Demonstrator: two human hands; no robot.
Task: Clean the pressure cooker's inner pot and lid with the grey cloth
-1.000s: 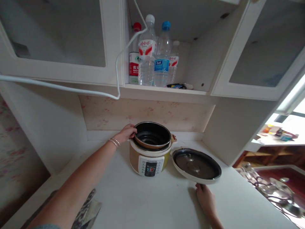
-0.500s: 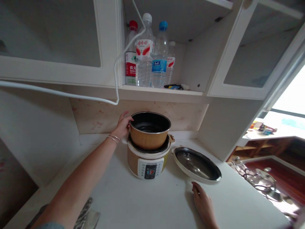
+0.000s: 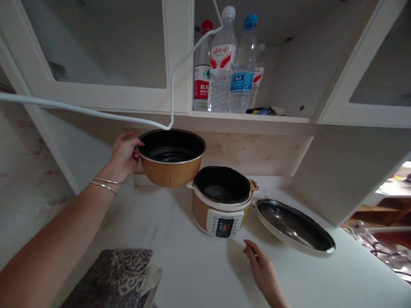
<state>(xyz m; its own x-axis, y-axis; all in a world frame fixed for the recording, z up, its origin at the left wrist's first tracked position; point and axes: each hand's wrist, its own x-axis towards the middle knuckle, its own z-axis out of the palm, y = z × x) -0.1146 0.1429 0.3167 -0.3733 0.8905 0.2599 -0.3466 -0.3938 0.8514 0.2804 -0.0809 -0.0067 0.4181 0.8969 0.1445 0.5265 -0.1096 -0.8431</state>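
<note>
My left hand [image 3: 125, 156] grips the rim of an inner pot [image 3: 170, 173], tan outside and black inside. The pot is held in the air, above and left of the electric cooker [image 3: 218, 218]. With the pot out, the cooker's dark cavity shows. My right hand [image 3: 261, 267] hovers over the white counter in front of the cooker, its fingers loosely stretched, and I see nothing held in it. To the cooker's right lies its detached lid [image 3: 295, 226], dark inner side facing up.
A patterned dark cloth item [image 3: 122, 273] lies at the counter's front left. Overhead, a shelf holds several plastic bottles [image 3: 221, 77]. A white cable [image 3: 128, 119] hangs across the cabinet front, close above the pot. Beyond the counter's right edge are shiny metal items [image 3: 379, 248].
My left hand has lifted the inner pot out of the cooker and carried it left. The view has shifted left, bringing more of the cloth item into sight. My right hand stays low, holding nothing visible.
</note>
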